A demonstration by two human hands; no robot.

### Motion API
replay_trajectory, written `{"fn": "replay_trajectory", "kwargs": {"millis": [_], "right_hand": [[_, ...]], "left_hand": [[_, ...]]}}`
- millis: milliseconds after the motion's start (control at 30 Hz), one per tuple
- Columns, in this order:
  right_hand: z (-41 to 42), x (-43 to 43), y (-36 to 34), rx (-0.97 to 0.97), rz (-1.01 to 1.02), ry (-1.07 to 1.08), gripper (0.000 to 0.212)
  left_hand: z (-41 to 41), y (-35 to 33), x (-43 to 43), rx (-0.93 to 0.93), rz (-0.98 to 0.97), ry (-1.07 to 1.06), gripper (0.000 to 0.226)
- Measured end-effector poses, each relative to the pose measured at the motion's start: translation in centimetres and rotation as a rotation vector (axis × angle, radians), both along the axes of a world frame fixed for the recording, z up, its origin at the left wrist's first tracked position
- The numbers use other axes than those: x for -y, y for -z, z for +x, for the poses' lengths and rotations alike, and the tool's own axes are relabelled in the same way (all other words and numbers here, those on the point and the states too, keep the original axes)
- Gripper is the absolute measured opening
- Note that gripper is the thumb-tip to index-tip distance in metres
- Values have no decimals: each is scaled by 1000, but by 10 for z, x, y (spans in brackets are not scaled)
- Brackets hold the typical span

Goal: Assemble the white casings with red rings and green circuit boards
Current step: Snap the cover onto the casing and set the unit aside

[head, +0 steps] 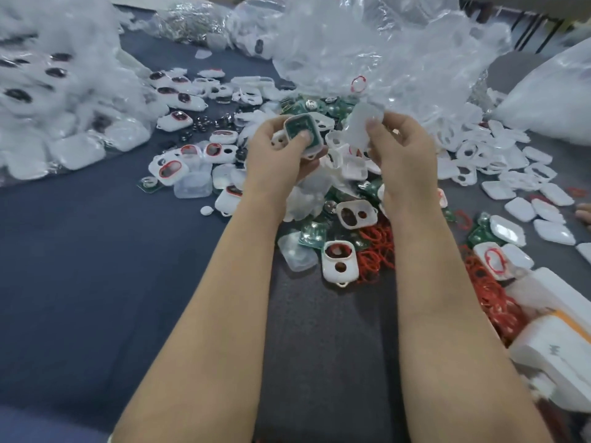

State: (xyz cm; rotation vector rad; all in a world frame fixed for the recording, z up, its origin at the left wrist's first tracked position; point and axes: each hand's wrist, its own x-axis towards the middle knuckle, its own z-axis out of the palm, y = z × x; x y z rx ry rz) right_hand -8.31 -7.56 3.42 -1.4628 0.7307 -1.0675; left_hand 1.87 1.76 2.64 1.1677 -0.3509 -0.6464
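Note:
My left hand (281, 155) grips a white casing (302, 134) with a green circuit board seated in it, the thumb pressing on the board. My right hand (399, 145) pinches a translucent white cover piece (363, 124) just to the right of that casing, the two parts a little apart. Below the hands lie loose white casings (339, 260) with cut-outs, green circuit boards (313, 235) and a heap of red rings (377, 247).
The dark table (112, 266) carries clear plastic bags of parts at the back left (57, 91) and back centre (383, 52). Assembled casings with red rings (169, 169) lie at the left. White back covers (524, 190) spread right. White boxes (556, 343) stand near right.

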Motion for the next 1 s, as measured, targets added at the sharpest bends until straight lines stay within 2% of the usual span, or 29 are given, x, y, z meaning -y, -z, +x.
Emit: {"fn": "replay_trajectory", "kwargs": {"millis": [133,267,500,700,800,933,1000], "right_hand": [[2,-6,-4,97,123,-160,9],[2,-7,-3,95,102,-228,14],[5,-7,0,-68,-58,-208,28],[4,-3,1,-55,-43,-130,24],[4,3,3,-30,61,-75,24],[1,5,1,41,150,-132,10],[-1,4,-1,53,100,-188,17]], "left_hand": [[-2,5,1,43,-23,20,21],[-1,7,1,88,-17,48,29],[2,9,3,72,-4,53,33],[2,10,2,35,-12,62,28],[2,9,2,-28,-29,53,24],[3,8,2,-79,-35,75,24],[2,7,1,-68,-21,88,22]]}}
